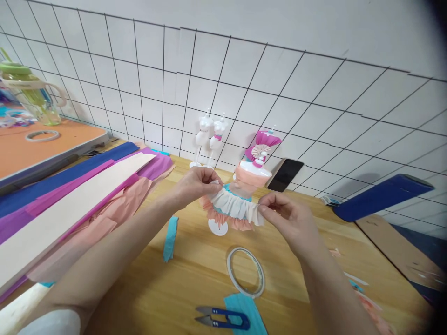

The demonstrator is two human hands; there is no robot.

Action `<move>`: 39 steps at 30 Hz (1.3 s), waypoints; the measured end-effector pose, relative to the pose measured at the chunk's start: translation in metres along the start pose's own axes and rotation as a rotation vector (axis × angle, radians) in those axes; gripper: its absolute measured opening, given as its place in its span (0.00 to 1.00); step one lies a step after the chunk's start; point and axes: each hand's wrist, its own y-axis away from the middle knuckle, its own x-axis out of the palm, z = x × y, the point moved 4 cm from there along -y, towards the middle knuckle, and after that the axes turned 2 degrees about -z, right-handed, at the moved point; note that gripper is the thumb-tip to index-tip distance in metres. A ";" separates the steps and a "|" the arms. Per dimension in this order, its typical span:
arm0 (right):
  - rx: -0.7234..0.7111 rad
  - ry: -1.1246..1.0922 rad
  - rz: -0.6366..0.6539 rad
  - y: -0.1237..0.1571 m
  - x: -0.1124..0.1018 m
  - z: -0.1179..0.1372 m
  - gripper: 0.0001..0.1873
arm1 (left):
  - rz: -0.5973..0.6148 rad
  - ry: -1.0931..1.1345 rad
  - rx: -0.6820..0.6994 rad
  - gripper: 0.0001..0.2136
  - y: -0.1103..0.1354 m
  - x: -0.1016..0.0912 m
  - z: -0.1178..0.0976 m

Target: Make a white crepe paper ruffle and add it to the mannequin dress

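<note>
My left hand [195, 185] pinches the left end of a gathered white crepe paper strip [234, 207]. The fingers of my right hand [283, 215] pinch its right end. The strip is stretched across the skirt of a small mannequin [244, 186] dressed in peach, teal and pink crepe paper, standing on a white round base [218, 227]. Both hands are closed on the strip, just in front of the doll.
Two bare white mannequins [209, 135] stand by the tiled wall. A black phone [285, 174] leans there. A tape ring [245, 271], blue thread snips [223, 318] and teal paper scraps [171, 237] lie on the wooden table. Stacked crepe sheets [70, 200] lie left; a blue roll [380, 196] lies right.
</note>
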 end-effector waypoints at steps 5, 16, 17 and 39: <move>0.018 -0.046 0.012 -0.004 0.000 -0.004 0.08 | 0.032 0.007 0.009 0.02 -0.005 -0.002 0.003; 0.092 -0.137 0.072 -0.009 -0.001 -0.006 0.11 | 0.117 0.012 0.006 0.03 -0.011 -0.001 -0.002; 0.102 -0.147 0.082 -0.010 -0.001 -0.005 0.12 | 0.128 0.017 0.007 0.03 -0.011 0.000 -0.002; 0.133 -0.198 0.119 -0.013 0.002 -0.016 0.16 | 0.169 -0.042 0.075 0.01 -0.015 0.001 0.000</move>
